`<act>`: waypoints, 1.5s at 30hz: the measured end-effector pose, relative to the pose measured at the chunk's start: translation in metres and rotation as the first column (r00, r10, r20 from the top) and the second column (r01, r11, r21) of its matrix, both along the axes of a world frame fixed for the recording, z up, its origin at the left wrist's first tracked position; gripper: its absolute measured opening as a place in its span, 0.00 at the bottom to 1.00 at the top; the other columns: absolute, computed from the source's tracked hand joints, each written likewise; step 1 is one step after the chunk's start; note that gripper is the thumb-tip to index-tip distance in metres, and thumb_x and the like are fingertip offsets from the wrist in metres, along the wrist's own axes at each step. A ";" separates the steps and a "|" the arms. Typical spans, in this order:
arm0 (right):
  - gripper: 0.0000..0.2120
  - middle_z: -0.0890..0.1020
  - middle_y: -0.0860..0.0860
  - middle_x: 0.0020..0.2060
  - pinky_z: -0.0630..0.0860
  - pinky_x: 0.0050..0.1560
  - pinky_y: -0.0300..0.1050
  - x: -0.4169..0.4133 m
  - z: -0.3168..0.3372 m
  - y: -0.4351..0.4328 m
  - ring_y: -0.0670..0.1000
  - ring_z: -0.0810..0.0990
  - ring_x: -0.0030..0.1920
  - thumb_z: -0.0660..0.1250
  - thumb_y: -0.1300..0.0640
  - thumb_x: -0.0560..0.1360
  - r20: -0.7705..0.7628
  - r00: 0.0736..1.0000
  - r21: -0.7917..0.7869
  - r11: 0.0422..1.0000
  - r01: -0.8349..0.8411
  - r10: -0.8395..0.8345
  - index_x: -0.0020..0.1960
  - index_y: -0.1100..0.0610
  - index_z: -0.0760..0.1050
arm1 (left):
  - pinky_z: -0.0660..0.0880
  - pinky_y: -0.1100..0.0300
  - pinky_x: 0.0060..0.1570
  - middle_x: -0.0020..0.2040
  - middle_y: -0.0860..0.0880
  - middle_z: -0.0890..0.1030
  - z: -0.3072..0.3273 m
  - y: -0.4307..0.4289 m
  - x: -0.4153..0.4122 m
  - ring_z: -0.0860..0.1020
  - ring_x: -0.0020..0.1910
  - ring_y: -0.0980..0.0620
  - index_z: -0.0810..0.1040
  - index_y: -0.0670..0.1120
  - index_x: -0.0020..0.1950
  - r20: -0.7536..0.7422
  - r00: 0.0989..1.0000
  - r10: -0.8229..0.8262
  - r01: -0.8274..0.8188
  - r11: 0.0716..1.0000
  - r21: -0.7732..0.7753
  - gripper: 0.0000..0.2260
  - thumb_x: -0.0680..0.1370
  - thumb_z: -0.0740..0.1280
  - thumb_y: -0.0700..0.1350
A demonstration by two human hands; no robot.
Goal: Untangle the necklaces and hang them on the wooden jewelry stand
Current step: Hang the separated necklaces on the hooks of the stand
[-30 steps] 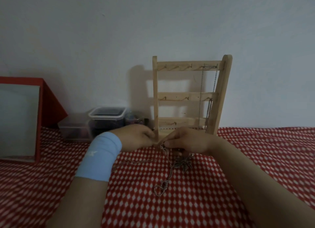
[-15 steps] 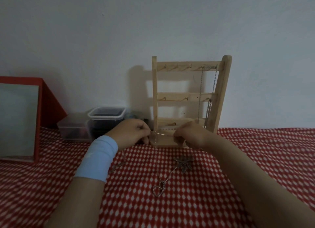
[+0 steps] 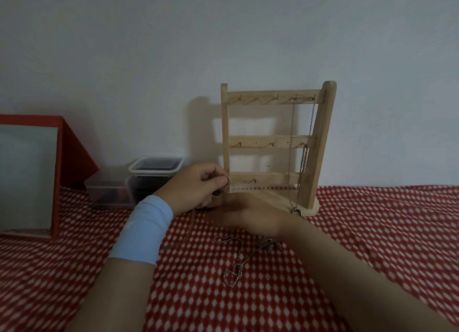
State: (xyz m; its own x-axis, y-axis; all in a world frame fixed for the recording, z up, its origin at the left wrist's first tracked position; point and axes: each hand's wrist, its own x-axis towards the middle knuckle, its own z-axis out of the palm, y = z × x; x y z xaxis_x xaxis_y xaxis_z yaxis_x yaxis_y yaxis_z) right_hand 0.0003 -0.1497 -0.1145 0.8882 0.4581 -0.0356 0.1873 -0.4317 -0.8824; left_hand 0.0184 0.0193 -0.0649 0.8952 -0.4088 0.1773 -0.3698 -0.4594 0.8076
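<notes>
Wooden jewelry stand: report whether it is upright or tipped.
Upright. The wooden jewelry stand sits on its base; a hung chain drops straight from its top rail.

a plain pale wall fills the upper half of the view, grey in dim, flat light. below it a red cloth with small white dots covers the whole surface. at the far left a red box with a grey panel stands on the cloth. just beside it, against the wall, sit a low clear tub and a taller lidded tub.
</notes>
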 end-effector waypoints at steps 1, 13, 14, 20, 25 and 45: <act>0.14 0.85 0.52 0.59 0.78 0.61 0.42 -0.001 -0.001 0.001 0.51 0.84 0.60 0.68 0.54 0.81 -0.049 0.998 0.148 0.988 0.034 -0.027 0.65 0.56 0.81 | 0.69 0.65 0.25 0.28 0.52 0.80 0.001 0.000 0.000 0.71 0.23 0.55 0.80 0.47 0.47 0.006 1.000 0.001 -0.001 1.000 0.020 0.07 0.81 0.63 0.44; 0.16 0.85 0.62 0.47 0.82 0.49 0.50 0.009 0.023 -0.015 0.60 0.85 0.49 0.52 0.60 0.84 -0.243 0.923 0.677 0.629 0.382 -0.299 0.44 0.61 0.75 | 0.67 0.65 0.24 0.35 0.51 0.80 -0.001 0.011 0.001 0.69 0.23 0.57 0.81 0.45 0.49 -0.133 0.989 0.069 -0.045 0.983 0.181 0.10 0.81 0.62 0.48; 0.16 0.84 0.61 0.44 0.81 0.50 0.53 0.009 0.025 -0.017 0.60 0.84 0.46 0.53 0.60 0.83 -0.310 0.920 0.769 0.507 0.390 -0.238 0.40 0.60 0.73 | 0.66 0.66 0.24 0.33 0.53 0.78 -0.001 0.012 0.000 0.68 0.22 0.58 0.82 0.46 0.49 -0.125 0.990 0.069 -0.046 0.983 0.180 0.12 0.81 0.62 0.49; 0.13 0.63 0.49 0.27 0.67 0.31 0.45 0.001 0.032 -0.020 0.49 0.60 0.26 0.58 0.59 0.79 -0.293 0.921 0.830 0.409 0.379 -0.258 0.36 0.54 0.63 | 0.65 0.67 0.28 0.25 0.60 0.74 0.001 0.008 -0.008 0.70 0.23 0.64 0.82 0.51 0.45 -0.123 0.992 0.025 0.006 0.969 0.248 0.11 0.81 0.62 0.53; 0.09 0.75 0.54 0.38 0.77 0.38 0.45 -0.007 0.043 -0.021 0.49 0.74 0.36 0.68 0.63 0.77 0.143 0.853 0.329 0.837 0.437 -0.502 0.47 0.55 0.67 | 0.66 0.65 0.28 0.33 0.54 0.74 0.019 -0.001 -0.008 0.69 0.29 0.56 0.80 0.50 0.45 -0.140 0.990 0.017 0.024 0.959 0.283 0.12 0.81 0.62 0.53; 0.17 0.85 0.54 0.42 0.75 0.42 0.44 -0.033 0.106 -0.075 0.49 0.78 0.38 0.63 0.47 0.82 0.320 0.903 -0.308 0.870 0.386 -0.288 0.46 0.57 0.83 | 0.66 0.65 0.33 0.34 0.57 0.75 0.068 -0.031 -0.012 0.73 0.34 0.58 0.80 0.51 0.42 0.167 0.984 -0.057 0.005 0.954 0.298 0.11 0.81 0.62 0.49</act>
